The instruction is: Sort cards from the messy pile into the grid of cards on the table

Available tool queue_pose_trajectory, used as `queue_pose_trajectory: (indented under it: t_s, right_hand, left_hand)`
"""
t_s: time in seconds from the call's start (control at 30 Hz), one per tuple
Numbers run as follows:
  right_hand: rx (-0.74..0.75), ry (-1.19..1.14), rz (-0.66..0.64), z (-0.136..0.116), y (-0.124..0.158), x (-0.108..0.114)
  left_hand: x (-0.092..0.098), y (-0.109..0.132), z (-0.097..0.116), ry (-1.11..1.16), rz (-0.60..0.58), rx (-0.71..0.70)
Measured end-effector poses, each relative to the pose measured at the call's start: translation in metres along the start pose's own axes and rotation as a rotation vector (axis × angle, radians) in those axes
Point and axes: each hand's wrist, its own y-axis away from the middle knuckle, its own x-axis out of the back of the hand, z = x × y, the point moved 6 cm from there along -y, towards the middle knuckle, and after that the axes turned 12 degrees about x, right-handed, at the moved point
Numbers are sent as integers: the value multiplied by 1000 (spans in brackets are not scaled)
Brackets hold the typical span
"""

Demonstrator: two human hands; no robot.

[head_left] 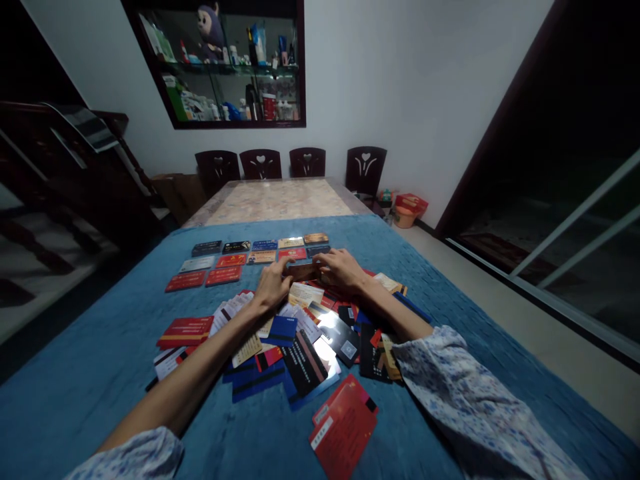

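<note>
My left hand (273, 285) and my right hand (343, 269) reach over a loose heap of plastic cards. Between their fingertips lies a brownish card (302, 271), gripped at its two short ends; whether it is one card or a small stack I cannot tell. Just beyond it are sorted cards in rows, among them a red card (292, 254) and an orange card with a figure on it (262, 257). Below my hands spreads the heap, with a black striped card (305, 363) and a blue card (283, 331) on top. My forearms hide part of the heap.
A blue cloth (115, 347) covers the near part of the table, and its bare marble top (275, 200) shows beyond. Red cards (346, 427) lie near me, and a red stack (185, 331) sits left. Several dark chairs (367, 170) stand at the far end.
</note>
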Motion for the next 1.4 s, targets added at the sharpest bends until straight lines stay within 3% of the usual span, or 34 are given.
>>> queue_pose_trajectory:
  t_s: [0.5,0.87,1.4]
  right_hand:
    - [-75,-26,-157,-5,-2,-11]
    - [-68,1,-153,0,-2,-9]
    - [-56,-33,-202,7,1,-7]
  left_hand:
    - [-4,0,2,-130,-22,-20]
    - [-5,-7,4,-59,-44,-55]
    - [-9,-13,14,-252,-166,-130]
